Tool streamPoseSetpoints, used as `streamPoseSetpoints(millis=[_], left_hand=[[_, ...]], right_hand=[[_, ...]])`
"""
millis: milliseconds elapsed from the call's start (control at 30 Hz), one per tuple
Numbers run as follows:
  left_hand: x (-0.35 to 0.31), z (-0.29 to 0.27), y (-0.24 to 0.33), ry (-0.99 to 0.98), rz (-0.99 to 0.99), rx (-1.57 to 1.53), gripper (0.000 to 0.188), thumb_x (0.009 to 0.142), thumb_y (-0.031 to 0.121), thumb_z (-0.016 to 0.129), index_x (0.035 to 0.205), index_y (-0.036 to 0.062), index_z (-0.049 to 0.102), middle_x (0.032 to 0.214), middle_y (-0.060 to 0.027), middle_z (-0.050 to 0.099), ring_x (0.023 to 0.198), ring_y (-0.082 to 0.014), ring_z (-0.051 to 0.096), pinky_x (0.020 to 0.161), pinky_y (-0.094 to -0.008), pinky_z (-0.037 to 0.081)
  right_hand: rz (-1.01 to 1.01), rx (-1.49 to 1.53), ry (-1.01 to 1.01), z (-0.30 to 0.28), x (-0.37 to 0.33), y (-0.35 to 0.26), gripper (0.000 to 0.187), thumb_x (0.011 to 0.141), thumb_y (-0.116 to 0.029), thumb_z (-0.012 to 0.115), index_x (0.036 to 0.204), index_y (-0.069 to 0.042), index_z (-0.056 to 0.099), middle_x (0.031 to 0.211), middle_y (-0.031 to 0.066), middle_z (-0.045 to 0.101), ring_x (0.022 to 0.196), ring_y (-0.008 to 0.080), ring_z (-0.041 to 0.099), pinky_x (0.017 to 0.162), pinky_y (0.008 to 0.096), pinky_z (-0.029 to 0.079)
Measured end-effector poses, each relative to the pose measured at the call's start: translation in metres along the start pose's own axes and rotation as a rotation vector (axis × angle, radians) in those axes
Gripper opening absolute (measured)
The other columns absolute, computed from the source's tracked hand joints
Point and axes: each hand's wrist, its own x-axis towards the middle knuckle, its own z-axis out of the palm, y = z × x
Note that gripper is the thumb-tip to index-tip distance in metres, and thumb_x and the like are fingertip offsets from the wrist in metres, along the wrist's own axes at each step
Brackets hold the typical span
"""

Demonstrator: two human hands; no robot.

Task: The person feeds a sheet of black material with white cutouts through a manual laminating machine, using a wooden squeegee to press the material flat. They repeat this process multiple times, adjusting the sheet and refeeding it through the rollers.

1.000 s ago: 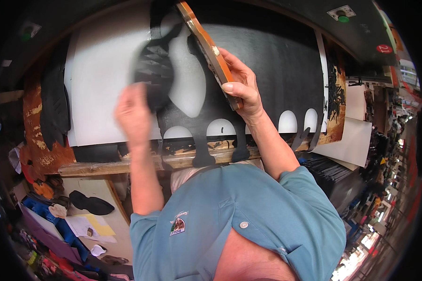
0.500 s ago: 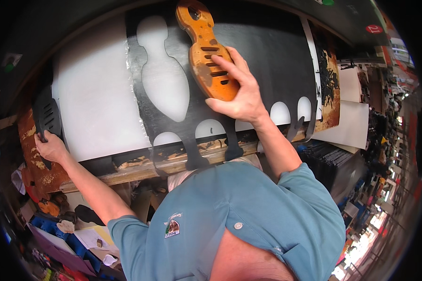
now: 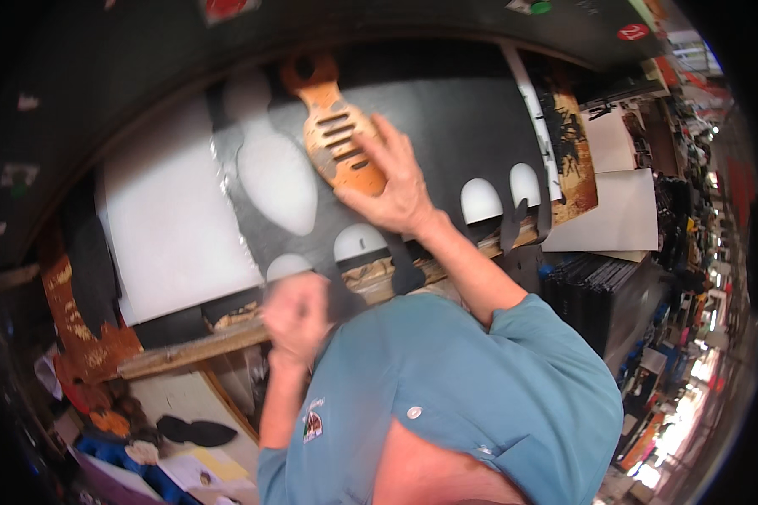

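My right hand point(image 3: 396, 189) grips the lower end of an orange, sole-shaped cutting die point(image 3: 335, 135), its thumb at the bottom edge and its fingers along the right side. The die has several slots across it and sits over a black sheet point(image 3: 429, 109). To its left, a sole-shaped cut-out point(image 3: 275, 181) in the sheet shows white beneath. My left hand point(image 3: 297, 316) is in front of my body, over the table's near edge, smeared by motion. Its fingers and anything in them cannot be made out.
A white sheet point(image 3: 164, 202) covers the left of the work surface. A wooden rail point(image 3: 194, 349) runs along the near edge, with black scrap strips point(image 3: 408, 273) hanging over it. The dark machine beam point(image 3: 354, 21) spans the far side. Stacked black sheets point(image 3: 598, 282) stand at right.
My left hand has come away from the black slotted piece at the far left and swung right, toward my body. My right hand stays on the die. The whole view has shifted.
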Motion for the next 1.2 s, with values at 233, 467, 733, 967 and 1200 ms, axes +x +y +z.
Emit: streamPoseSetpoints(millis=[233,467,733,967,1200], left_hand=[[-0.020,0.058,0.000,0.050,0.276,0.215,0.016,0.082,-0.005,0.078,0.090,0.0060,0.069,0.086,-0.0067,0.072,0.075,-0.0286,0.063,0.071,-0.0422,0.046],[-0.035,0.058,-0.011,0.147,0.315,0.294,0.011,0.087,-0.001,0.079,0.088,0.0043,0.070,0.087,-0.0092,0.073,0.078,-0.0311,0.065,0.073,-0.0439,0.047],[-0.037,0.060,0.008,0.176,0.418,0.609,0.015,0.090,0.009,0.082,0.099,0.0077,0.071,0.091,-0.0067,0.072,0.084,-0.0280,0.066,0.088,-0.0440,0.049],[-0.049,0.116,0.026,0.202,0.212,0.534,0.030,0.093,0.019,0.081,0.118,0.0068,0.071,0.086,-0.0061,0.071,0.082,-0.0272,0.068,0.087,-0.0422,0.051],[-0.050,0.119,0.019,0.216,0.182,0.550,0.021,0.092,0.022,0.083,0.105,0.0085,0.073,0.084,-0.0040,0.071,0.079,-0.0247,0.066,0.078,-0.0409,0.048]], right_hand=[[0.142,0.321,0.029,-0.024,0.008,0.008,0.056,0.088,-0.022,0.083,0.137,0.000,0.067,0.146,0.0185,0.059,0.128,0.0290,0.063,0.110,0.0401,0.052],[0.042,0.198,0.791,-0.182,0.034,0.062,0.021,0.102,-0.018,0.073,0.091,0.000,0.070,0.079,0.0022,0.070,0.071,0.0071,0.061,0.064,0.0283,0.050],[0.374,0.247,0.482,-0.168,-0.101,0.070,0.023,0.100,-0.019,0.073,0.088,0.001,0.073,0.071,0.0025,0.069,0.072,0.0048,0.059,0.066,0.0283,0.051],[0.131,-0.199,0.260,-0.110,-0.161,0.068,0.024,0.090,-0.025,0.079,0.073,-0.010,0.071,0.074,0.0062,0.068,0.068,0.0316,0.069,0.060,0.0437,0.053],[0.034,-0.245,0.147,-0.115,-0.155,0.065,0.025,0.092,-0.028,0.077,0.074,-0.011,0.076,0.074,0.0062,0.069,0.072,0.0314,0.070,0.063,0.0435,0.054]])
